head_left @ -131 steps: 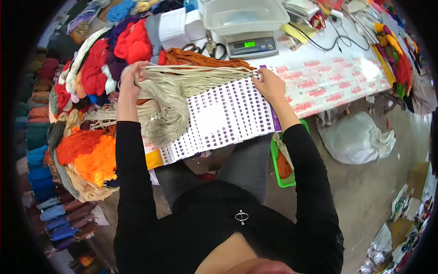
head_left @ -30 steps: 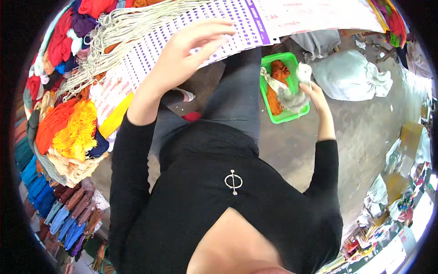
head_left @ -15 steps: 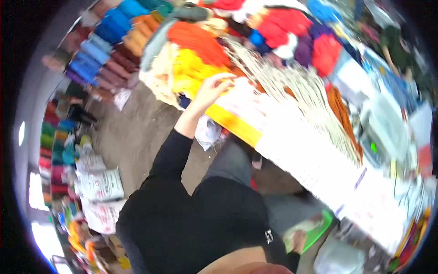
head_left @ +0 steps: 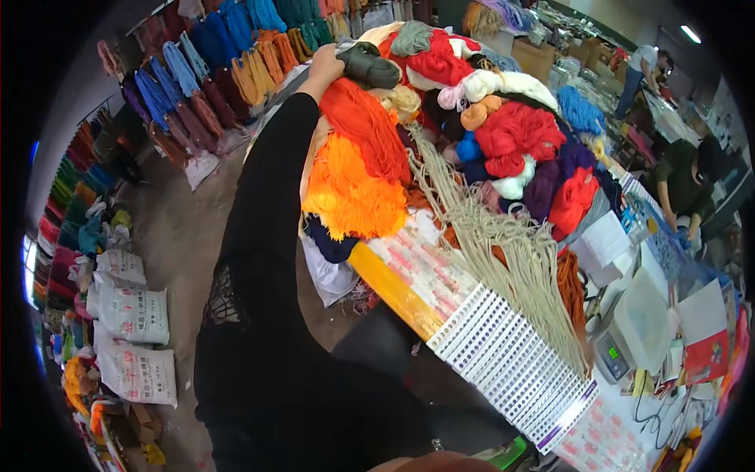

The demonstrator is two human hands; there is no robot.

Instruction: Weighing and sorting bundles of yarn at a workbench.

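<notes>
My left arm reaches far across the table's left side. My left hand (head_left: pixel 326 69) is curled against the near end of a dark grey-green yarn skein (head_left: pixel 371 66), fingers closed on it and partly hidden. Just below the hand lies a red-orange yarn bundle (head_left: pixel 363 126), with bright orange yarn (head_left: pixel 354 189) beneath it at the table edge. Dark navy yarn (head_left: pixel 330 240) hangs at the corner. My right hand is out of view.
Long beige strands (head_left: pixel 495 220) run along the table beside punched white cards (head_left: pixel 503 358). A digital scale (head_left: pixel 613 354) and clear plastic tub (head_left: pixel 641 322) stand at right. White sacks (head_left: pixel 138 315) sit on the floor at left. Another person (head_left: pixel 680 185) works at far right.
My left hand has moved farther forward, from above the yellow-orange yarn to the dark skein. The view has tilted up. My right hand, earlier by a green basket, has left the picture.
</notes>
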